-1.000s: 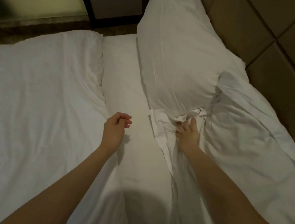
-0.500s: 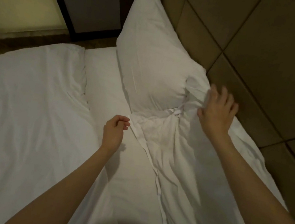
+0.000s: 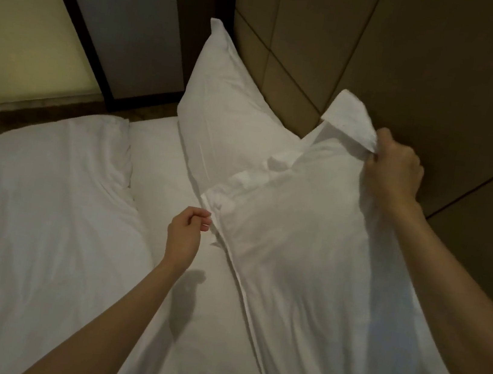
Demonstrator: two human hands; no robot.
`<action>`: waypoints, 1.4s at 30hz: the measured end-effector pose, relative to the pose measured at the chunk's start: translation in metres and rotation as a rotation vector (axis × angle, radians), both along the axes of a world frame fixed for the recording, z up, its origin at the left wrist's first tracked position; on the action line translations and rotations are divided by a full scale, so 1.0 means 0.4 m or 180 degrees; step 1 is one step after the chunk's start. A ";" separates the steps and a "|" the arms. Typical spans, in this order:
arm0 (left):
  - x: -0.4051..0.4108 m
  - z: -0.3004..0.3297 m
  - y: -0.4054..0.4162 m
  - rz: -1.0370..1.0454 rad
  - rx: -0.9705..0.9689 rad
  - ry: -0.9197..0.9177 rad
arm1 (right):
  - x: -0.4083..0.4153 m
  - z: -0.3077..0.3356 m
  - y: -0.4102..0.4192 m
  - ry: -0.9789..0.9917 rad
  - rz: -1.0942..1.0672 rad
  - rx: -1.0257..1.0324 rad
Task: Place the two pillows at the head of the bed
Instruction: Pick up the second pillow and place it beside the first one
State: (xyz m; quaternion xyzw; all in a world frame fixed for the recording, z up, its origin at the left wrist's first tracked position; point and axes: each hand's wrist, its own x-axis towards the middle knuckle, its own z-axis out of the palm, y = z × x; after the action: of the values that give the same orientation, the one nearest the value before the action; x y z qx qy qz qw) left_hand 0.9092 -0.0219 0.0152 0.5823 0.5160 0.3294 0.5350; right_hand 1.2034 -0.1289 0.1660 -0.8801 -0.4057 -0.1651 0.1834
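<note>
Two white pillows lie along the brown headboard (image 3: 445, 72). The far pillow (image 3: 227, 111) leans against it, its corner pointing up. The near pillow (image 3: 319, 244) overlaps the far one's lower end. My right hand (image 3: 395, 166) is shut on the near pillow's upper corner flap and holds it raised against the headboard. My left hand (image 3: 186, 235) hovers over the white sheet (image 3: 161, 155) just left of the near pillow's edge, its fingers curled and holding nothing.
A white duvet (image 3: 28, 219) covers the left part of the bed, its folded edge near the sheet strip. Beyond the bed stand a dark framed panel (image 3: 119, 26) and a pale lit wall (image 3: 18, 21).
My right hand went from the gap between the pillows up to the near pillow's far corner, gripped it and lifted it. The left hand stayed almost still. The view tilted up.
</note>
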 end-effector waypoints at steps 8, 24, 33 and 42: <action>0.025 -0.038 -0.001 -0.0162 -0.0002 0.0227 | -0.065 -0.155 0.048 0.0574 0.0210 -0.0978; 0.254 -0.164 0.303 -0.1027 0.0488 0.1404 | -0.004 -0.295 0.269 -0.0689 0.1823 -0.2455; 0.466 -0.144 0.386 -0.1604 0.1880 0.3341 | 0.020 -0.339 0.241 -0.0309 0.1453 -0.1787; 0.482 -0.151 0.393 -0.2279 0.2934 0.3553 | 0.006 -0.326 0.256 0.0063 0.1130 -0.1575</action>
State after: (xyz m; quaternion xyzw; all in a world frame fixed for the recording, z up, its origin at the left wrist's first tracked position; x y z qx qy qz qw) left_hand 1.1021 0.1354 -0.0452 0.9529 0.3016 -0.0217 -0.0225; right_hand 1.2057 -0.0265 0.0355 -0.8149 -0.5793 -0.0180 -0.0067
